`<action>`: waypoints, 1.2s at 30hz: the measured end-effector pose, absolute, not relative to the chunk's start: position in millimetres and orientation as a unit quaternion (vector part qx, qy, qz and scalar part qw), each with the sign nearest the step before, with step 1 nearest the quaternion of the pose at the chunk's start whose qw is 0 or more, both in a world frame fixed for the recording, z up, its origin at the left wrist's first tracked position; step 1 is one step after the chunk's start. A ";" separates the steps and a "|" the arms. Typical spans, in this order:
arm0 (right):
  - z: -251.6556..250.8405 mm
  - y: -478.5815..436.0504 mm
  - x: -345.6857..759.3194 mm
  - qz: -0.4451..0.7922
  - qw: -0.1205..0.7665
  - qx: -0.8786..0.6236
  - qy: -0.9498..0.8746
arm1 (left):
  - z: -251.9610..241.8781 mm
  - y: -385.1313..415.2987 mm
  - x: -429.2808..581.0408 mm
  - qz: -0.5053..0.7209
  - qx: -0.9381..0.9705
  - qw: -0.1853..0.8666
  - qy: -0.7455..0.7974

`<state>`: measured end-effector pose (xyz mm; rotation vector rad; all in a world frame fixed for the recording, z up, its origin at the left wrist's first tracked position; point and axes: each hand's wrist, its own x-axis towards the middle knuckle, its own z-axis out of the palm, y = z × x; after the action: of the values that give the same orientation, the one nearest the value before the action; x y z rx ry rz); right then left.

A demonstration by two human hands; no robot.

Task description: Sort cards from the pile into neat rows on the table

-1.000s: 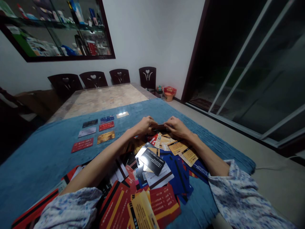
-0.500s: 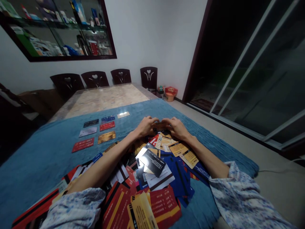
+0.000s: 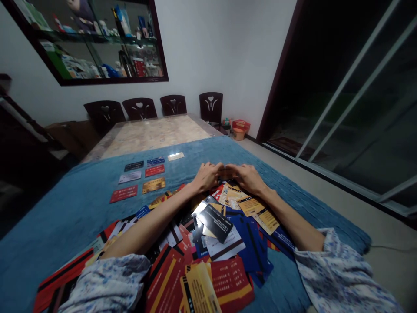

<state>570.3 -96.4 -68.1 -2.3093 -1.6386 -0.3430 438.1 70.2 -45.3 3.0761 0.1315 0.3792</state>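
Note:
My left hand (image 3: 209, 176) and my right hand (image 3: 246, 177) meet at the far side of a heap of plastic cards. Between their curled fingers they grip some brownish cards (image 3: 226, 173), seen mostly edge-on and partly hidden. Below the hands lie tan cards (image 3: 249, 206) with black stripes. A black card (image 3: 215, 221) rests on top of the heap over a white card (image 3: 226, 248). Blue cards (image 3: 250, 243) spread to the right, and red cards (image 3: 230, 280) and a yellow card (image 3: 200, 289) lie nearest me.
Left of the heap, several cards lie apart in rows, among them a gold card (image 3: 154, 185), a red card (image 3: 124, 194) and a silvery card (image 3: 130, 177). A blue cloth (image 3: 84, 217) covers the near table. Dark chairs (image 3: 211, 108) stand behind the marble-patterned tabletop (image 3: 156, 130).
The view has shifted slightly, so everything appears further right. Both hands stay together on the brownish cards, with a small change in finger position.

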 end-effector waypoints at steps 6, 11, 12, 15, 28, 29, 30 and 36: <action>-70.5 -94.9 570.6 -0.142 0.152 -0.789 -0.578 | -36.9 66.7 433.7 0.127 0.990 0.017 0.050; -70.0 -93.5 568.8 -0.157 0.160 -0.778 -0.587 | -30.2 67.6 429.4 0.127 0.990 0.007 0.054; -69.0 -93.2 567.7 -0.159 0.159 -0.778 -0.587 | -29.6 68.2 428.4 0.127 0.990 0.006 0.053; -65.4 -91.9 563.0 -0.170 0.151 -0.776 -0.588 | -28.3 70.4 424.0 0.133 0.990 0.004 0.054; -57.1 -76.8 547.0 -0.197 0.128 -0.762 -0.603 | -27.4 86.1 390.4 0.134 0.989 -0.016 0.055; -55.2 -74.5 545.8 -0.201 0.123 -0.761 -0.604 | -28.4 88.7 388.7 0.136 0.989 -0.017 0.055; -53.0 -71.9 544.6 -0.205 0.115 -0.760 -0.605 | -29.4 91.3 386.9 0.139 0.989 -0.019 0.056; -37.0 -46.1 539.9 -0.203 0.054 -0.745 -0.634 | -30.3 107.5 375.4 0.142 0.985 -0.039 0.088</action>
<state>539.9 -46.1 -37.0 -2.2619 -1.9253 -0.6164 375.4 107.5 -30.3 3.1738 0.2830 0.4568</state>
